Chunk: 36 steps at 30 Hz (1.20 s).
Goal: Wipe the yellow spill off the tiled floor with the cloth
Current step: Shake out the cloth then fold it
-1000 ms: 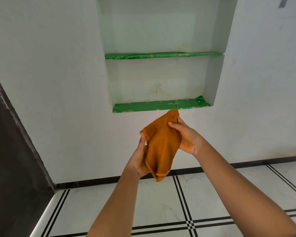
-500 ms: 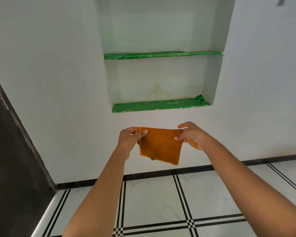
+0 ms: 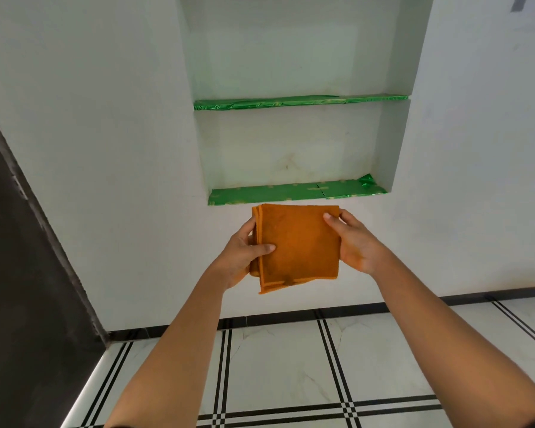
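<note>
Gripped by the fingers (image 3: pixel 264 249) of the left hand (image 3: pixel 240 257) at 9 o'clock, pinched by the right hand (image 3: pixel 357 247) at 3 o'clock: folded orange cloth (image 3: pixel 300 242). Held mid-air, below the green shelf (image 3: pixel 291 193) at 12. Probably light, soft, floppy, grippy; best bunched in one palm. Tiled floor (image 3: pixel 291 366) at 6; no yellow spill visible.

Head camera — facing wall (image 3: pixel 105 156), angled toward floor (image 3: pixel 278 362).
</note>
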Each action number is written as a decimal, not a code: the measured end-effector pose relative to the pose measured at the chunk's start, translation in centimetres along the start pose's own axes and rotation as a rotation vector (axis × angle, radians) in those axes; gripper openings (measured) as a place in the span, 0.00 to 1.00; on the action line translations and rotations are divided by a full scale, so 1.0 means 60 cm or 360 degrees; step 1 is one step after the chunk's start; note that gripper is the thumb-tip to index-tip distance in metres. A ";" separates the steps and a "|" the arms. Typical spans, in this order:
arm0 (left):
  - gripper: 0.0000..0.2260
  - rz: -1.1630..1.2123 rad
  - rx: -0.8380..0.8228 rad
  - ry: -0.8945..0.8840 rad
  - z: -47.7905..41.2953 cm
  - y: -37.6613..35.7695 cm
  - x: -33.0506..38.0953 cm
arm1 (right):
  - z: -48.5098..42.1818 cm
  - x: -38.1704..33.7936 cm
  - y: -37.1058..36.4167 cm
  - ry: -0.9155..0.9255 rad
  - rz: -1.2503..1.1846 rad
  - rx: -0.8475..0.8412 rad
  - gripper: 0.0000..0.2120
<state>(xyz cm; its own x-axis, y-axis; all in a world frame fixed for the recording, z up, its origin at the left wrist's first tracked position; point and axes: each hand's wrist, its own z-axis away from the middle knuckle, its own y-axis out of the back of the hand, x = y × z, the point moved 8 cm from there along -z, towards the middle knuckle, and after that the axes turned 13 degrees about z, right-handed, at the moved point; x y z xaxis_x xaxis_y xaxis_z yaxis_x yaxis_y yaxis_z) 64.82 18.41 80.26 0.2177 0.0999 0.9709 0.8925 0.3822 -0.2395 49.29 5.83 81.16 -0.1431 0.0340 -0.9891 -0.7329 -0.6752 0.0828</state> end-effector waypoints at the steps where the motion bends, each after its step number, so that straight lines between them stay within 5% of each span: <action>1: 0.30 0.0049 0.0024 0.0024 -0.003 -0.001 -0.003 | -0.003 0.008 -0.005 -0.0023 -0.0112 -0.0013 0.19; 6: 0.33 0.0230 0.0243 0.0135 -0.010 0.027 -0.009 | -0.003 0.037 -0.013 -0.0225 -0.0115 -0.0076 0.28; 11: 0.26 -0.0781 -0.0117 0.0317 -0.002 0.012 -0.015 | -0.008 0.040 -0.011 -0.0307 0.0009 -0.0107 0.28; 15: 0.12 -0.1371 -0.0058 0.0004 -0.014 0.009 0.006 | -0.007 0.050 -0.019 -0.0329 0.0290 -0.0157 0.25; 21: 0.09 -0.0965 0.0047 0.0024 -0.013 0.011 0.008 | 0.010 0.067 -0.018 -0.0260 0.0921 0.0002 0.25; 24: 0.11 -0.0947 -0.0083 0.0070 -0.008 -0.007 0.000 | 0.019 0.060 -0.050 -0.0049 0.1152 -0.0149 0.28; 29: 0.13 -0.0882 -0.0256 0.0099 -0.001 -0.032 -0.010 | 0.033 0.065 -0.100 0.0034 0.1055 -0.0445 0.18; 36: 0.19 -0.0688 -0.0105 0.0087 -0.016 -0.004 -0.042 | 0.035 0.091 -0.075 -0.0137 0.0975 -0.0243 0.20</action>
<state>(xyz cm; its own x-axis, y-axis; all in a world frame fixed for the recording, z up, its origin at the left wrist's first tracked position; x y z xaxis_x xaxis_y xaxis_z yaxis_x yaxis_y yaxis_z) 64.46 17.17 77.90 -0.1623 -0.1054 0.9811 0.9291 0.3186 0.1880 50.38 10.60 75.66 -0.5642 -0.3369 -0.7538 -0.3989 -0.6881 0.6062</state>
